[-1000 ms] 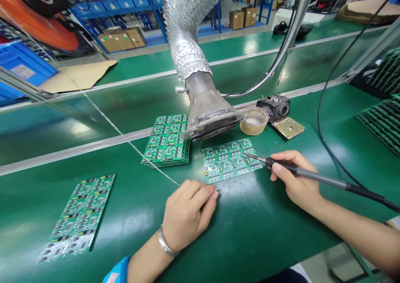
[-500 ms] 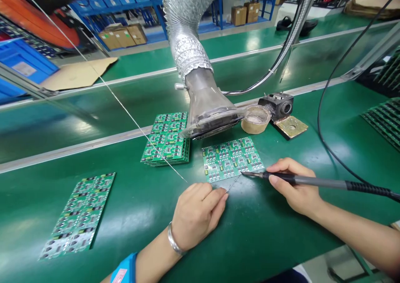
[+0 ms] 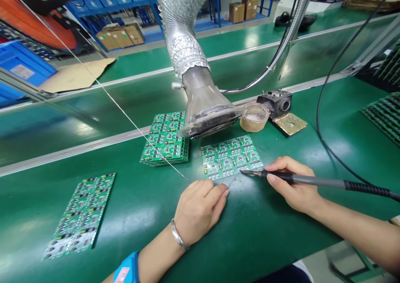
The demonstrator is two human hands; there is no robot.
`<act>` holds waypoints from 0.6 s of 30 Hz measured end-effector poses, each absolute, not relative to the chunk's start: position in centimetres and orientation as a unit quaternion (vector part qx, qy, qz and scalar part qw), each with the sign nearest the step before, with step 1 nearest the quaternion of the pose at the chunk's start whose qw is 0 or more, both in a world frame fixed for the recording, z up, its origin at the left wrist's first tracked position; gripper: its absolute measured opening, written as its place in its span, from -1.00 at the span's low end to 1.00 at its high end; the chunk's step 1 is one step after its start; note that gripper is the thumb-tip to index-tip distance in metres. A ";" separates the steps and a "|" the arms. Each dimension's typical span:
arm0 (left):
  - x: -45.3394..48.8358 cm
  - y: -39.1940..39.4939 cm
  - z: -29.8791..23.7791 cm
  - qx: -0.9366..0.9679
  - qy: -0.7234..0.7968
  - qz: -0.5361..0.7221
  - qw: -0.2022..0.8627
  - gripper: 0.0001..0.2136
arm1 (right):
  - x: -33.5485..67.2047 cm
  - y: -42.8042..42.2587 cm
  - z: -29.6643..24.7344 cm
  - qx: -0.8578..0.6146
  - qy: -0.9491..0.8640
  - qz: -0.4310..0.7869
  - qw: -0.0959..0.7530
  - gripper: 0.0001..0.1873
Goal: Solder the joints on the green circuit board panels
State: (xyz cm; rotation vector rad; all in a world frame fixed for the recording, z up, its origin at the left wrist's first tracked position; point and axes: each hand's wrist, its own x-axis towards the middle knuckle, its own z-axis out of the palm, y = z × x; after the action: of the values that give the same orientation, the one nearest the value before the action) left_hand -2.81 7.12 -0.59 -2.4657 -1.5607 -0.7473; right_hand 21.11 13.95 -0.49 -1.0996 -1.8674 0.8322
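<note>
My left fingers (image 3: 218, 191) pinch a thin silvery wire (image 3: 232, 181); my right fingers (image 3: 281, 163) grip a black-and-grey pen-shaped soldering iron (image 3: 321, 180). The green rectangular circuit board (image 3: 231, 156) lies just beyond my left fingers. Pressing too hard might skid it, as no fingers seem to pin it.

Bright, light from above; diffuse glare on the green worktop (image 3: 140, 204), whitish sheen washing out the near end of the leftmost circuit board (image 3: 81, 216), glints on the foil duct (image 3: 183, 37). Left hand (image 3: 200, 210) and right hand (image 3: 293, 187) fairly sharp; background boxes (image 3: 117, 38) soft; wide-angle stretch toward frame edges.
</note>
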 end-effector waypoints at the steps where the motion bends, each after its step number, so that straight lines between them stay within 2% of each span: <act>1: -2.8 7.0 -0.5 -0.815 -0.518 -0.250 0.062 -0.89 | 21.2 13.9 -0.6 -0.431 -0.732 0.334 0.408 -0.97; 10: -1.5 6.7 1.8 -0.795 -0.541 -0.272 -0.033 -0.91 | 22.1 14.5 -0.8 -0.447 -0.667 0.356 0.477 -0.98; 18: -1.4 6.8 0.5 -0.812 -0.523 -0.258 0.002 -0.93 | 21.8 14.5 -0.5 -0.446 -0.698 0.357 0.431 -0.96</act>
State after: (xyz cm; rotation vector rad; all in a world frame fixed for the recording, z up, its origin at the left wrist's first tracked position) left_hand -1.42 6.76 0.49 -2.5482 -1.6408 -0.8104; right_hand 21.83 14.46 -0.50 -1.1133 -1.7412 0.8903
